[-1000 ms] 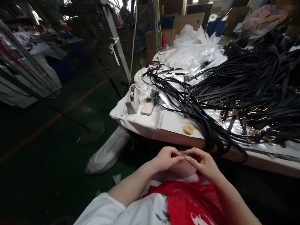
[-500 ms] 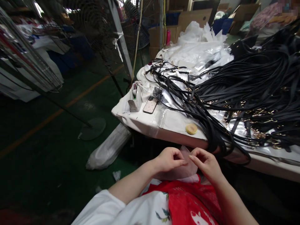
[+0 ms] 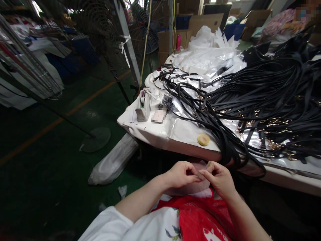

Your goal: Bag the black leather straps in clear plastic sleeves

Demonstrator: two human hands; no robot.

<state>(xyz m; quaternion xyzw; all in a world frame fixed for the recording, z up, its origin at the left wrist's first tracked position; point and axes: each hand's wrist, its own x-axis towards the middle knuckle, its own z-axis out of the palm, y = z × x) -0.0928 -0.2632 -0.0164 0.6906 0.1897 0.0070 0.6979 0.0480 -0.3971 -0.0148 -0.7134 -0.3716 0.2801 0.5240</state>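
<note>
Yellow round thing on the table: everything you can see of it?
The yellow round thing may be a tape roll; its material isn't certain. It has a yellow outer band and a duller, tan middle. It lies flat on the white-topped table near the front edge, just left of the black straps in this view and apart from them.

Environment: workshop or factory floor, bag-strap type. Clock positions are measured from the center of the head view. Identifying features: a white-covered worktable (image 3: 155,132) carries black straps (image 3: 255,83) in bulk at two to three o'clock, fitted with gold-colored metal clasps (image 3: 272,122) at three. Translucent plastic wrapping (image 3: 205,52) is piled at one o'clock, ahead of cardboard boxes (image 3: 205,25). A large caged fan (image 3: 150,38) stands at twelve. The green floor (image 3: 50,187), eight o'clock, bears an orange line (image 3: 87,101) at nine.
</note>
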